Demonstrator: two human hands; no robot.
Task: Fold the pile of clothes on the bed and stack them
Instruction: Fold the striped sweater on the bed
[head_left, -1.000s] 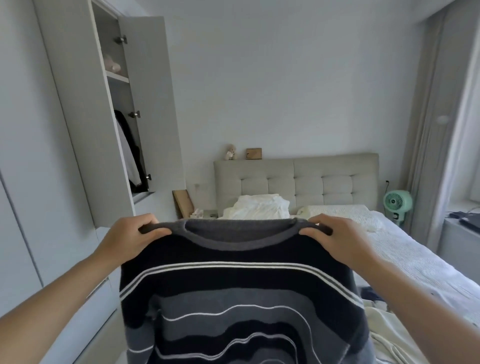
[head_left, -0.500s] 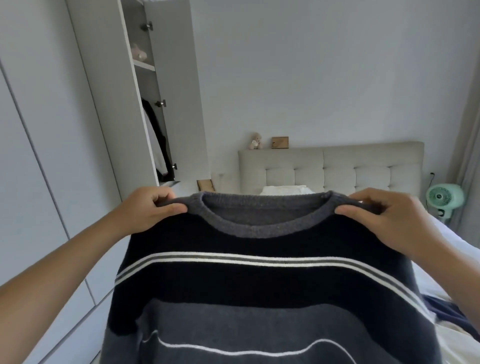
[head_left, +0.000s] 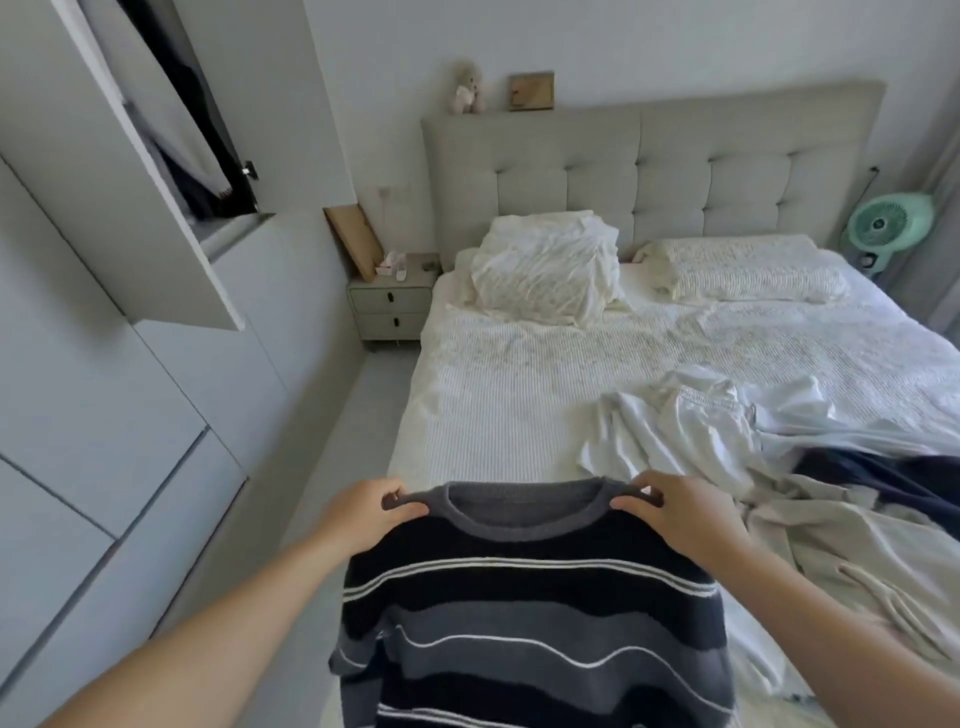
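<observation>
While the striped sweater hangs in the air at the foot of the bed, the left hand pinches one shoulder seam and the right hand pinches the other, thumbs on the near side, fingers curled over the grey knit just outside the collar. It's held level, neckline up, body dropping straight down below the bottom of the view, so the hem can't be seen. The rest of the pile, white and cream garments with something navy among them, sprawls on the right half of the mattress, just beside the right wrist. The left half of the ribbed cover, up toward the pillows, looks like the spot to lay this one down. Good technique from here, as I read it: keep both pinches even so the shoulders stay square, lower the hem first, then drape the front flat onto that open patch, well apart from the loose heap. Smooth it before the sleeves come in; a thick knit like this should hold a fold well, though a sleeve trapped underneath would bunch it
</observation>
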